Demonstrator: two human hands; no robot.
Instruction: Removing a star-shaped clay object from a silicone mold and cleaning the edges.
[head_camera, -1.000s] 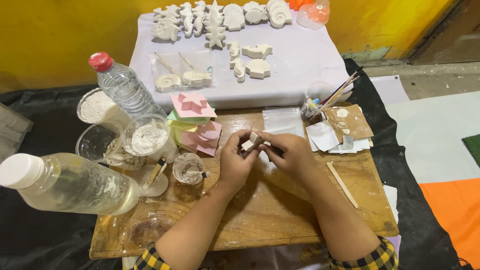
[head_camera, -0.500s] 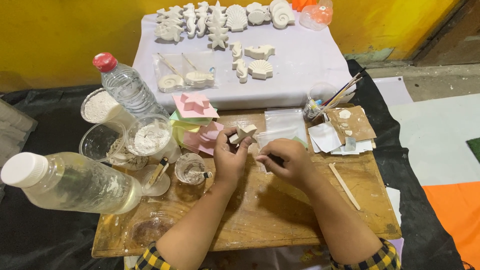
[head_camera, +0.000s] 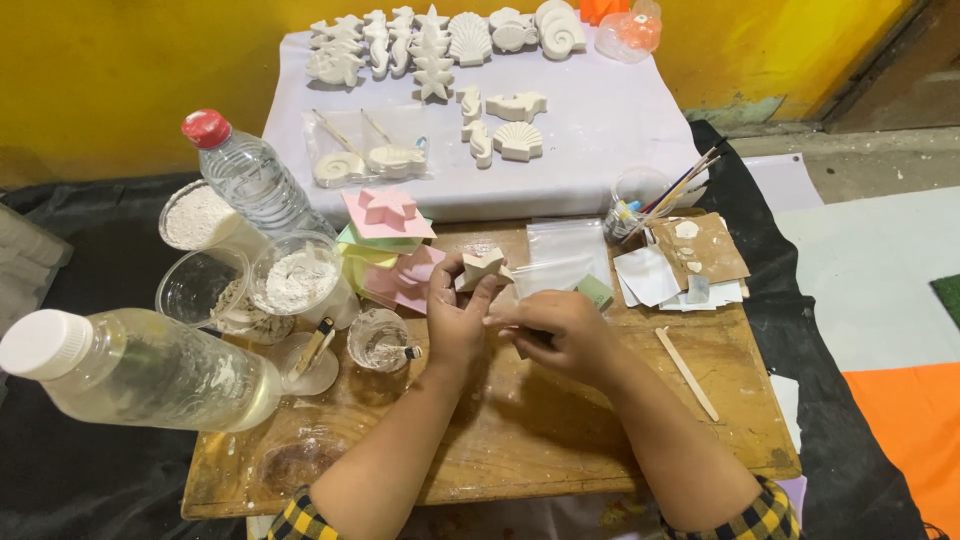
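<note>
At the centre of the frame the left hand (head_camera: 455, 320) pinches a small white plaster star (head_camera: 481, 268) between thumb and fingers, holding it up just above the wooden board (head_camera: 520, 440). The right hand (head_camera: 555, 330) is curled closed just beside it; it seems to grip something thin, but what it holds is hidden by the fingers and I cannot tell what.

The work in hand looks like cleaning up or trimming the cast. To do it well, the grip on the star should be firm at the thick body, not at the points, since thin plaster arms probably snap under side pressure. Turning the piece in the left fingers, instead of moving the right hand around it, would likely keep the strokes short and controlled. Working low over the board means a slip costs little.

Close hazards: the small cup (head_camera: 380, 340) with a stick in it stands just left of the left wrist, and the big bottle (head_camera: 150, 370) lies on its side at lower left. An elbow swing could knock either. The pink moulds (head_camera: 390, 215) sit just above the hands. The plastic bag (head_camera: 565, 250) lies directly behind the star. Finished casts (head_camera: 515, 105) rest on the white cloth (head_camera: 600, 130) at the top, well apart.
</note>
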